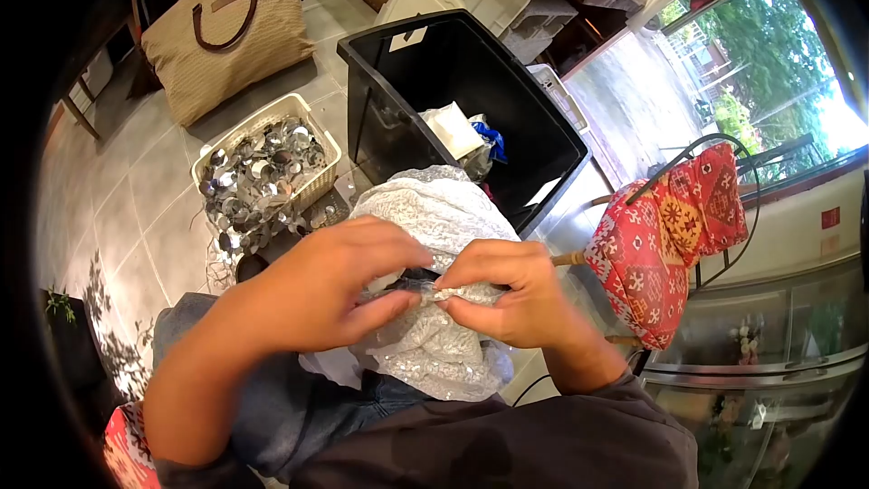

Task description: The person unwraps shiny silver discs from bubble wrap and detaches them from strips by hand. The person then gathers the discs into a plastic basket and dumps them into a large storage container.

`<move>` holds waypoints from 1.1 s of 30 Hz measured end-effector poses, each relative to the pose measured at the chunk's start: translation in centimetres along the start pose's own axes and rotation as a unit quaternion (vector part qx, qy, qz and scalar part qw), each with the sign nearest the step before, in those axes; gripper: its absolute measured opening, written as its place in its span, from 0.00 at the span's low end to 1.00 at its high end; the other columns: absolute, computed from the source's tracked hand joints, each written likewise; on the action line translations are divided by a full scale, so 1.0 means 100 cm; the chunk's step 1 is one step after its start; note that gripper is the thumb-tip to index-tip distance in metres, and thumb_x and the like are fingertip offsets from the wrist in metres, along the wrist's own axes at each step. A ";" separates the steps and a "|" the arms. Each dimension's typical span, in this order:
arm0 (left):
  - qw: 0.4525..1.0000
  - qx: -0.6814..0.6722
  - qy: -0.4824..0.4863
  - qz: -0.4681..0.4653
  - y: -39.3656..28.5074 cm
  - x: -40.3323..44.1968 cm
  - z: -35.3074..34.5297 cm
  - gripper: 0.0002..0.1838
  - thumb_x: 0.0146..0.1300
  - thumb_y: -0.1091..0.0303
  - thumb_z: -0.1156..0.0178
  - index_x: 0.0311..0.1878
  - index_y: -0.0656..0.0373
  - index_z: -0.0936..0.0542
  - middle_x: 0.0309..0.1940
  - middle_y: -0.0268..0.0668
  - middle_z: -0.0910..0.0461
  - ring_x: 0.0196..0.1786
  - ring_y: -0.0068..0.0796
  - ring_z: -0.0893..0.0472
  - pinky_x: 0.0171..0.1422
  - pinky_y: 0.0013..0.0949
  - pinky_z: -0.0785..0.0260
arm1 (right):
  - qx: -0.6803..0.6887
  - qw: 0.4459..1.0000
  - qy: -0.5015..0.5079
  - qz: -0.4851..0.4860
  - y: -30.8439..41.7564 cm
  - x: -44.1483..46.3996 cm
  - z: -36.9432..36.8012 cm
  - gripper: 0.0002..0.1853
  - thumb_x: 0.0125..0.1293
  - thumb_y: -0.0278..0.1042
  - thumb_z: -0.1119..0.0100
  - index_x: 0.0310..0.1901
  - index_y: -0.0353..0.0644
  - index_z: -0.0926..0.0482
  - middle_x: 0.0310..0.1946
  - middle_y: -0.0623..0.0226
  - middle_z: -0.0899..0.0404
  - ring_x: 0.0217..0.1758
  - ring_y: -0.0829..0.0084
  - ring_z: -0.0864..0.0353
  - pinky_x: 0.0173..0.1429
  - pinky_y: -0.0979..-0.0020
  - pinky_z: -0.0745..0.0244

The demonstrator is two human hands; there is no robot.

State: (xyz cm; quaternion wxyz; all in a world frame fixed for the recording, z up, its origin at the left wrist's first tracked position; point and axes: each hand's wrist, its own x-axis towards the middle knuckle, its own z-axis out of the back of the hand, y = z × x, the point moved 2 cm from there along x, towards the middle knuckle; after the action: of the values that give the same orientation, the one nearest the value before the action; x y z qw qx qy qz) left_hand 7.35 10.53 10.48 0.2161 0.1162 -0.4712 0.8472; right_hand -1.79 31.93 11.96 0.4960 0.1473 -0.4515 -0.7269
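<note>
Right hand (511, 297) pinching what seems white cloth (430, 344), I'd best draw it taut with my loosely curled left hand (330, 285).

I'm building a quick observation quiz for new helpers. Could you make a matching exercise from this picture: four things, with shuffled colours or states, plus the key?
1. cloth
2. basket
3. bin
4. bag

A. black, open-topped
B. white, glittery
C. tan, dark-handled
D. filled with silvery discs

Right pairs: 1-B, 2-D, 3-A, 4-C.
</note>
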 end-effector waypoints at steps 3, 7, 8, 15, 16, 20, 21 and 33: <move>0.998 -0.041 0.051 0.010 0.000 0.003 0.001 0.13 0.60 0.76 0.29 0.49 0.64 0.15 0.39 0.43 0.13 0.43 0.45 0.14 0.51 0.42 0.22 | 0.007 1.000 0.001 0.014 0.000 0.002 0.000 0.08 0.53 0.17 0.27 0.36 0.33 0.13 0.32 0.59 0.12 0.35 0.68 0.11 0.40 0.71 0.20; 0.997 -0.063 0.014 -0.031 -0.001 0.003 0.003 0.12 0.59 0.77 0.29 0.47 0.63 0.14 0.34 0.41 0.14 0.37 0.45 0.15 0.46 0.43 0.23 | 0.017 0.998 0.012 -0.058 -0.001 -0.001 0.002 0.09 0.53 0.16 0.29 0.37 0.32 0.16 0.36 0.60 0.13 0.40 0.70 0.13 0.46 0.73 0.22; 0.999 -0.029 0.010 -0.035 -0.002 0.002 0.003 0.12 0.58 0.77 0.29 0.46 0.62 0.15 0.32 0.41 0.16 0.36 0.45 0.16 0.45 0.42 0.23 | 0.048 0.994 0.018 -0.096 -0.004 -0.003 0.000 0.09 0.54 0.16 0.30 0.37 0.32 0.16 0.37 0.61 0.14 0.41 0.71 0.14 0.48 0.73 0.23; 0.993 0.084 -0.040 -0.075 -0.015 0.002 -0.006 0.11 0.54 0.79 0.30 0.40 0.59 0.17 0.24 0.38 0.25 0.28 0.43 0.20 0.32 0.41 0.28 | 0.175 0.969 0.082 -0.152 -0.011 -0.004 -0.005 0.06 0.60 0.18 0.31 0.38 0.33 0.17 0.39 0.65 0.16 0.45 0.75 0.19 0.53 0.73 0.27; 0.992 0.088 -0.040 -0.078 -0.016 0.002 -0.006 0.11 0.53 0.79 0.30 0.40 0.59 0.17 0.24 0.37 0.25 0.27 0.42 0.21 0.31 0.41 0.29 | 0.172 0.973 0.086 -0.127 -0.012 -0.004 -0.005 0.05 0.61 0.19 0.30 0.38 0.33 0.16 0.38 0.65 0.16 0.44 0.75 0.19 0.53 0.72 0.27; 0.993 0.071 -0.031 -0.090 -0.015 0.001 -0.004 0.11 0.52 0.79 0.30 0.38 0.59 0.18 0.24 0.37 0.26 0.25 0.42 0.22 0.29 0.42 0.30 | 0.156 0.979 0.092 -0.097 -0.010 -0.002 -0.008 0.06 0.63 0.25 0.28 0.39 0.34 0.15 0.36 0.63 0.16 0.42 0.71 0.17 0.49 0.68 0.25; 0.993 0.072 -0.030 -0.091 -0.016 0.001 -0.004 0.10 0.52 0.79 0.30 0.38 0.59 0.18 0.24 0.37 0.26 0.25 0.42 0.22 0.29 0.42 0.30 | 0.157 0.980 0.081 -0.095 -0.010 -0.002 -0.010 0.05 0.64 0.24 0.29 0.38 0.34 0.15 0.35 0.62 0.16 0.40 0.70 0.17 0.47 0.68 0.25; 0.992 0.112 0.030 -0.051 -0.016 0.001 0.019 0.08 0.52 0.81 0.32 0.36 0.60 0.19 0.24 0.40 0.25 0.28 0.47 0.21 0.33 0.45 0.29 | 0.106 0.994 0.030 -0.010 -0.003 -0.005 -0.005 0.03 0.63 0.22 0.28 0.34 0.31 0.12 0.29 0.57 0.13 0.29 0.70 0.15 0.35 0.70 0.23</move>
State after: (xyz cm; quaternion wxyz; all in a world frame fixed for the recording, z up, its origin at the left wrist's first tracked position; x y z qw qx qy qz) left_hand 8.05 9.68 12.70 0.2587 0.1386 -0.3601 0.8855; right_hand -1.42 32.10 11.32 0.4841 0.2251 -0.5091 -0.6751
